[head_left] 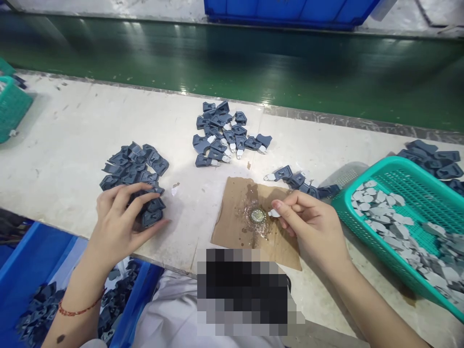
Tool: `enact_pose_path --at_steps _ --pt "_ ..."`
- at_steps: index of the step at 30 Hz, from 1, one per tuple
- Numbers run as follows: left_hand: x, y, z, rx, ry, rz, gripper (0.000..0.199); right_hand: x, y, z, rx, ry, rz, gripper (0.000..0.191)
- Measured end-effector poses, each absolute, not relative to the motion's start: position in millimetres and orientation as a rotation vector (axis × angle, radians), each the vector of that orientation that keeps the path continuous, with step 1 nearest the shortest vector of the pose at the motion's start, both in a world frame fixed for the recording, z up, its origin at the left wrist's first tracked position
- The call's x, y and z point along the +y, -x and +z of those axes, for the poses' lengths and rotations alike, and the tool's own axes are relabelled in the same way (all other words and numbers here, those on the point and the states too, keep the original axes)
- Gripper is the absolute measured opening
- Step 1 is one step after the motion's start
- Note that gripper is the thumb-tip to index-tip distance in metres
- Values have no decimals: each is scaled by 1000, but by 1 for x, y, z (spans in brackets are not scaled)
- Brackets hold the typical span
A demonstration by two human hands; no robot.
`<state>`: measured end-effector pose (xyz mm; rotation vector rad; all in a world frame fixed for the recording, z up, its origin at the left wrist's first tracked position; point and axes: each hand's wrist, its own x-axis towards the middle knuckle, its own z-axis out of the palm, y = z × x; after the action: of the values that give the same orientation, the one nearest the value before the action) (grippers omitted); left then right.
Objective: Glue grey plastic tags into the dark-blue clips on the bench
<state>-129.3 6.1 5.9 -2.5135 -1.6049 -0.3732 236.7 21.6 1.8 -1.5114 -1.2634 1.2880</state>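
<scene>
My left hand (121,217) reaches over the near side of a pile of dark blue-grey plastic parts (125,162). Its thumb and fingers are spread around a few of them, and I see no firm grip. My right hand (308,217) pinches a small white plastic piece (274,213) between thumb and forefinger. That piece is held just right of a small round dish or cap (258,216) with a shiny pale surface. Wet-looking spots surround the round thing on a brown cardboard sheet (228,212).
A green basket (384,166) of white and grey pieces stands at right. Dark parts with white tips (221,135) lie at the centre back, others (297,181) beyond the cardboard. A blue bin (21,270) sits below the table edge; a green belt (145,58) runs behind.
</scene>
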Motion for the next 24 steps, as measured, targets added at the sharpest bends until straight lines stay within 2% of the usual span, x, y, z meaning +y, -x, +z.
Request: enact_pose_path --at_steps 6,11,16,24 --pt "-6 138 8 -1547 2441 -343 19 20 -237 -4 -1254 1518 1245 38" --pt "-9 139 10 -1504 2494 -313 21 19 -237 -3 -1338 1546 1191 37" --pt "-13 140 6 -1491 2475 -392 26 16 -236 0 -1525 1581 1016 37" --pt "-22 140 4 -1612 2518 -468 19 15 -232 0 -1886 1493 662 30"
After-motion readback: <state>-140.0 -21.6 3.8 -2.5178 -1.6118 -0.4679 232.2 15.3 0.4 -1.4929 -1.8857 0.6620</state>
